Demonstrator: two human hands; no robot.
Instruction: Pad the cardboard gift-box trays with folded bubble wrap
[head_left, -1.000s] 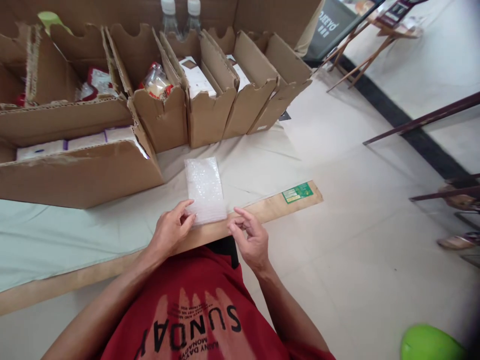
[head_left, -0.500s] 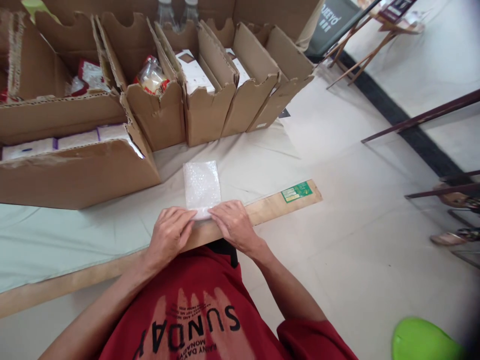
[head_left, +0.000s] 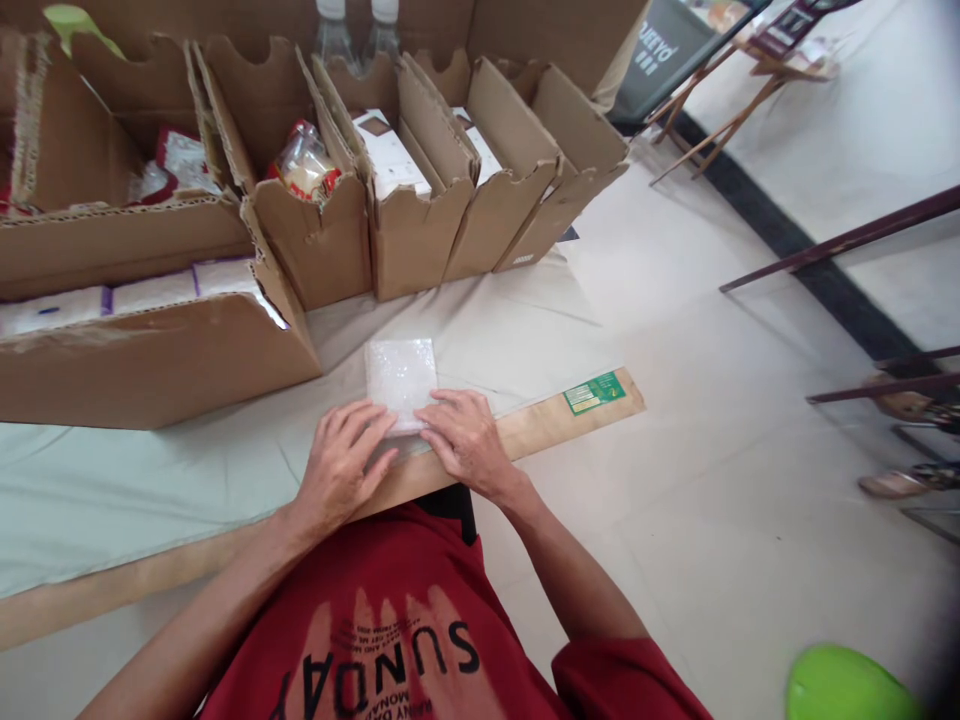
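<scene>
Pressing flat on the table's pale cloth, the left hand lies palm down with fingers spread, its fingertips on the near left edge of the bubble-wrap packet; it grips nothing, only pins the packet so it cannot slide or spring open. Left of the packet stands a long cardboard box holding white packs, angled open toward the person, probably for easy reach. The packet itself lies by the table's near edge, directly in front of the person. Behind it runs a row of cut-down cardboard boxes with packaged goods, and two bottles stand beyond them. The right hand covers the packet's near right corner, fingers flat and extended, likewise holding nothing closed. Right of the packet, a green label sits on the bare wooden table edge.
</scene>
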